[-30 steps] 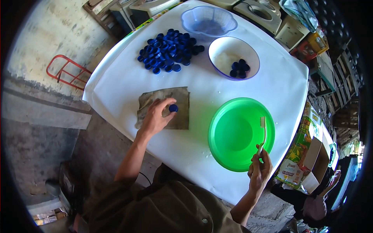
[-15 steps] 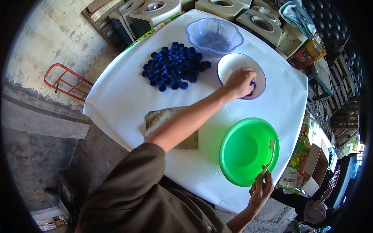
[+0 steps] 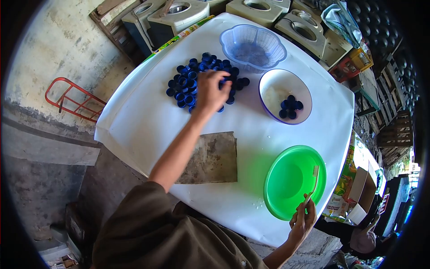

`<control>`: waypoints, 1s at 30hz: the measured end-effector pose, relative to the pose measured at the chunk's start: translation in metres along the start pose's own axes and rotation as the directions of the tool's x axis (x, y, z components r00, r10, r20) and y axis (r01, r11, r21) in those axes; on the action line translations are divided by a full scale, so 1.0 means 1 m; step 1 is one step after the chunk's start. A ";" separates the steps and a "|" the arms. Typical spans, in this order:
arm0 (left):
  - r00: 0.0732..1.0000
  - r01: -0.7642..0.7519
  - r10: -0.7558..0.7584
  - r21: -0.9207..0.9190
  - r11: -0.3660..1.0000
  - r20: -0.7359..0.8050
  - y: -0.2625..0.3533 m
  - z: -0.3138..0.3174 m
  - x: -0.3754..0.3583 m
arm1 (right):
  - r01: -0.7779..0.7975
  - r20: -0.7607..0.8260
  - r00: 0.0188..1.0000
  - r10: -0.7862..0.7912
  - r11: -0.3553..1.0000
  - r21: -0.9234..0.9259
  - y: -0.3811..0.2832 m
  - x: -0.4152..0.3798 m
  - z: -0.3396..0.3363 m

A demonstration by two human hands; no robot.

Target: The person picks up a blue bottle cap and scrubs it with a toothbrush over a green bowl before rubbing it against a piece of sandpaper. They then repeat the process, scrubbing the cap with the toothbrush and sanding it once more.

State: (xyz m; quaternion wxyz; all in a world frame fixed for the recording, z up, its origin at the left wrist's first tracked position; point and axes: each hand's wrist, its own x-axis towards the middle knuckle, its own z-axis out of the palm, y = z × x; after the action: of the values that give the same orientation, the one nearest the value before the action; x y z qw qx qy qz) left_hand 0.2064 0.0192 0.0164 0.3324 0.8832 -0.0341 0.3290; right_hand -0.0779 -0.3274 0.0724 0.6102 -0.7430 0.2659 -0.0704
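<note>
Over a pile of blue bottle caps (image 3: 182, 83) is my left hand (image 3: 212, 89), its fingers apart and slightly blurred, with nothing visible held in them. Several more blue caps (image 3: 291, 106) lie in a white bowl with a purple rim (image 3: 274, 80), where something pale and cloudy covers the bottom. My right hand (image 3: 303, 220) grips a toothbrush (image 3: 315, 180) by its handle. Its bristled head points up over the inside of a green basin (image 3: 281, 184), which has no objects visible in it.
A light-blue plastic basket (image 3: 253, 47) stands at the back of the white-covered table (image 3: 134, 121). A stained grey-brown sheet (image 3: 210, 159) lies near me. Old machine casings (image 3: 179, 15) line the far edge. An open carton (image 3: 363, 195) and a person (image 3: 363, 240) are at the right.
My left hand has moved left from the white bowl to the cap pile, exposing caps in the bowl. My right hand still holds the toothbrush over the basin. The view has shifted slightly.
</note>
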 end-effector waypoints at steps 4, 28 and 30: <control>0.978 0.013 -0.059 0.224 0.974 0.201 -0.057 -0.025 0.004 | -0.024 0.020 0.999 0.025 0.999 -0.026 -0.007 0.000 0.001; 0.832 0.205 0.077 -0.434 0.877 0.549 0.182 -0.050 -0.120 | 0.141 0.079 0.990 -0.119 0.893 -0.427 -0.001 0.006 -0.056; 0.766 0.217 0.130 -0.443 0.870 0.630 0.198 -0.047 -0.140 | 0.357 0.179 0.933 -0.311 0.757 -0.548 0.005 0.011 -0.063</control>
State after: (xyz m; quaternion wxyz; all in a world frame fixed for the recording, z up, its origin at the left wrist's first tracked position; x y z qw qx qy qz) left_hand 0.0155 -0.1284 0.0700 0.5212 0.8277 -0.2068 -0.0206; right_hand -0.0969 -0.3877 0.0803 0.3464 -0.9287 0.1142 -0.0666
